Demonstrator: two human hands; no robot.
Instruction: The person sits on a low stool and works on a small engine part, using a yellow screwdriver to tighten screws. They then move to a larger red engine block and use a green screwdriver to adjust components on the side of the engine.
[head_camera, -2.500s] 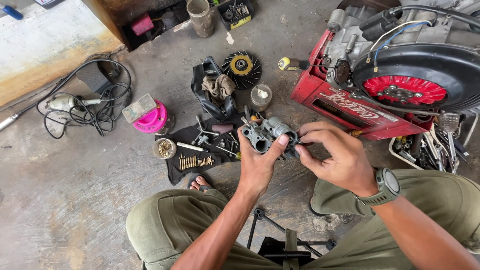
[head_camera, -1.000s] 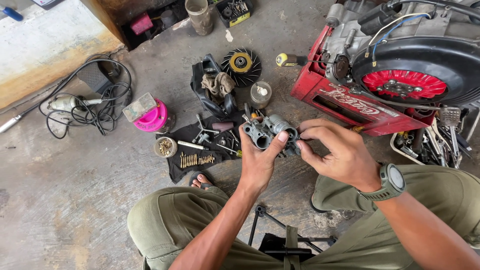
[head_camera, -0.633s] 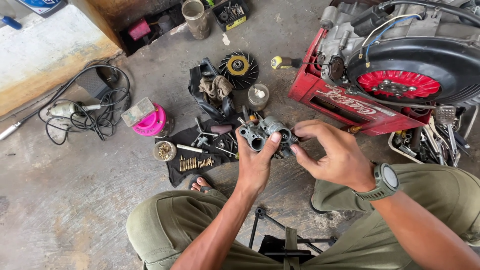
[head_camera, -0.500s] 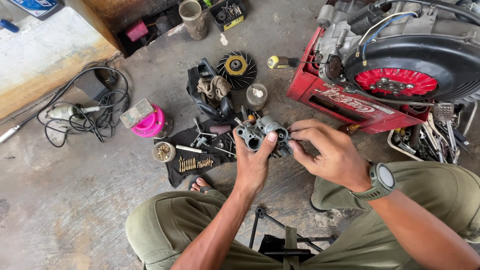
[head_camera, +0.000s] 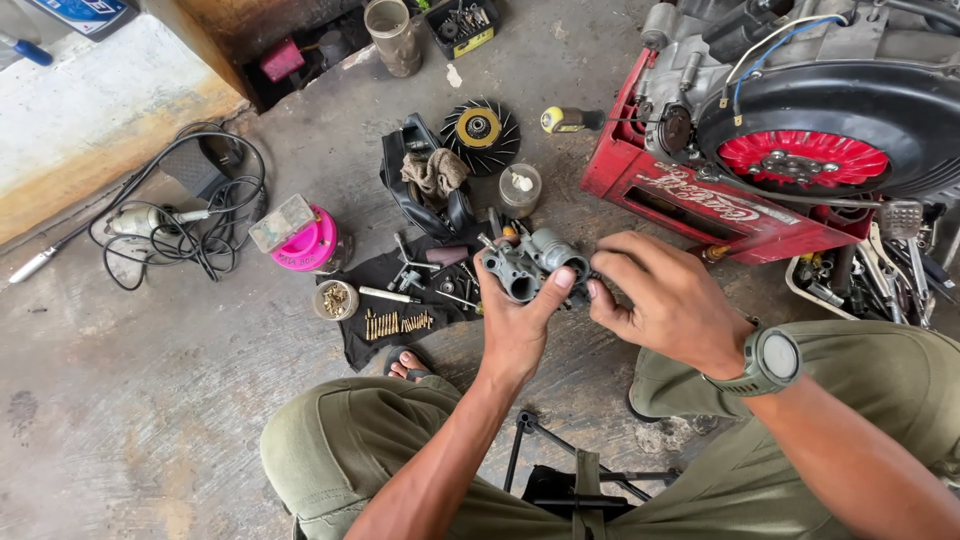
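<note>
A grey metal carburetor (head_camera: 528, 262) is held up over the concrete floor, in front of my knees. My left hand (head_camera: 518, 318) grips it from below, thumb across its right side. My right hand (head_camera: 662, 300), with a dark watch on the wrist, pinches at the carburetor's right end with its fingertips; what lies between those fingers is hidden. Below the carburetor a black cloth (head_camera: 392, 300) carries small brass jets, screws and hand tools.
A red crate (head_camera: 720, 200) bears an engine with a black and red flywheel cover. Around lie a black finned fan disc (head_camera: 480, 130), a rag on a black housing (head_camera: 432, 172), a pink canister (head_camera: 310, 240), a corded tool (head_camera: 150, 220), a screwdriver (head_camera: 572, 120) and a tool tray (head_camera: 880, 270).
Both hands stay on the carburetor; it has turned slightly in my left hand. My head has tilted, shifting the view a little.
</note>
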